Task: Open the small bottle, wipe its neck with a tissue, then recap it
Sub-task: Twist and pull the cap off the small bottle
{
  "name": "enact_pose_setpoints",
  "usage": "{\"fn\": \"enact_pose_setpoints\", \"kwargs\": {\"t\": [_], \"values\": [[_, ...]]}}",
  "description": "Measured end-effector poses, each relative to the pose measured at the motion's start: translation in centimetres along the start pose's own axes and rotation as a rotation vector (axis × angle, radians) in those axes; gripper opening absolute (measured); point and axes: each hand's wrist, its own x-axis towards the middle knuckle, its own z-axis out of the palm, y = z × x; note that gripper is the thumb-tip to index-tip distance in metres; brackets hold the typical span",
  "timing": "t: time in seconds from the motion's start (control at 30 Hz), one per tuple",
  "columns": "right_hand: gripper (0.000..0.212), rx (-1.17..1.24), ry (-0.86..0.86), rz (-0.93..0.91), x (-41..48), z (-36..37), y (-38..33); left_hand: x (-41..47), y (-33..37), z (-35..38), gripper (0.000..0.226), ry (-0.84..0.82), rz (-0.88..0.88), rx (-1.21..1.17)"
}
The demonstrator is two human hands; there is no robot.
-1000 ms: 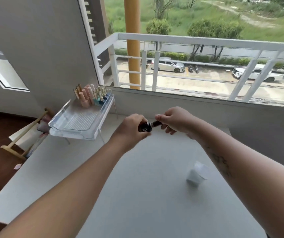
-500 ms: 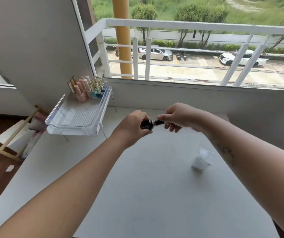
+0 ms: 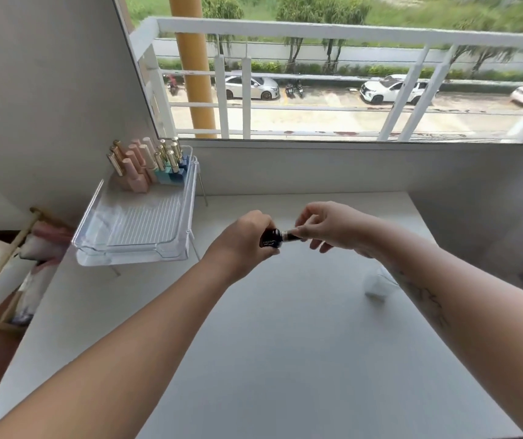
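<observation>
I hold a small dark bottle sideways in the air above the white table. My left hand is wrapped around its body. My right hand pinches the dark cap at the bottle's right end with its fingertips; a pale band shows where the cap meets the bottle. A crumpled white tissue lies on the table to the right, partly behind my right forearm.
A clear plastic tray on wire legs stands at the table's back left, with several pink, gold-capped and blue bottles at its far end. A window with a white railing runs behind the table. A wooden rack stands on the floor, left.
The view has tilted slightly downward. Both hands stay on the bottle and cap; the fingers of my right hand have shifted on the cap.
</observation>
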Motion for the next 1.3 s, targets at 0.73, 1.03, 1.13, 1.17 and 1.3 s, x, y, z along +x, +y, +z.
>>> {"fn": "enact_pose_setpoints", "kwargs": {"t": [0.73,1.03,1.13,1.17,1.3], "values": [[0.028,0.029,-0.092,0.040,1.2,-0.8,0.1,-0.4,0.4,1.2,0.020,0.079,-0.118,-0.084],[0.028,0.072,-0.182,0.002,2.5,-3.0,0.8,0.3,2.0,2.7,0.023,0.134,-0.278,-0.224],[0.023,0.068,-0.198,-0.031,2.5,-3.4,1.0,0.5,2.3,3.0,0.022,0.143,-0.343,-0.314],[0.017,0.070,-0.200,-0.055,2.6,-3.6,1.1,0.6,2.4,3.2,0.022,0.144,-0.363,-0.357],[0.016,0.025,-0.265,-0.140,2.6,-4.8,1.5,0.6,2.6,3.9,0.025,0.141,-0.411,-0.486]]}}
